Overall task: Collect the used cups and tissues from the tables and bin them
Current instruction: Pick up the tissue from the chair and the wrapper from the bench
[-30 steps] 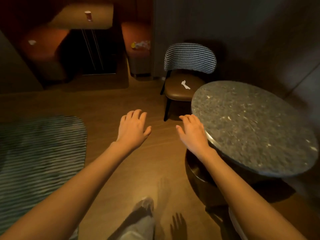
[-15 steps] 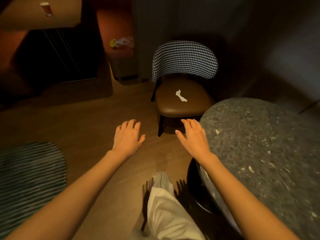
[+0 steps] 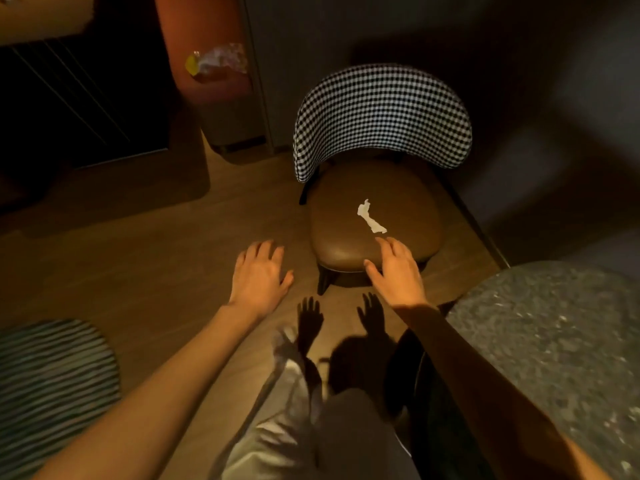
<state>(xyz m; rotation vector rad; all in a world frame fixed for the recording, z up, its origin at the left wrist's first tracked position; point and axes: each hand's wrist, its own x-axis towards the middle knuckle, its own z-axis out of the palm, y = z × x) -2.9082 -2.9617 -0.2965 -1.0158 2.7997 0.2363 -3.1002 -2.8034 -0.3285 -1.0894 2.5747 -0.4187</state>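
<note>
Right hand (image 3: 398, 271), fingers spread, hovers just short of the thin white torn tissue (image 3: 370, 218) on the brown leather chair seat (image 3: 339, 244); a careless pinch could tear it. Left hand (image 3: 259, 277) hangs loosely spread beside the seat.

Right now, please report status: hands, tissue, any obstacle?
Both hands open, empty. Right hand over the seat, fingers just short of the tissue. Left hand beside the chair. Nothing in the way.

Right hand (image 3: 398, 271) flat over front of chair seat (image 3: 346, 244), fingertips just short of white tissue (image 3: 370, 218); left hand (image 3: 259, 275) spread above wood floor (image 3: 145, 271), holding nothing.
</note>
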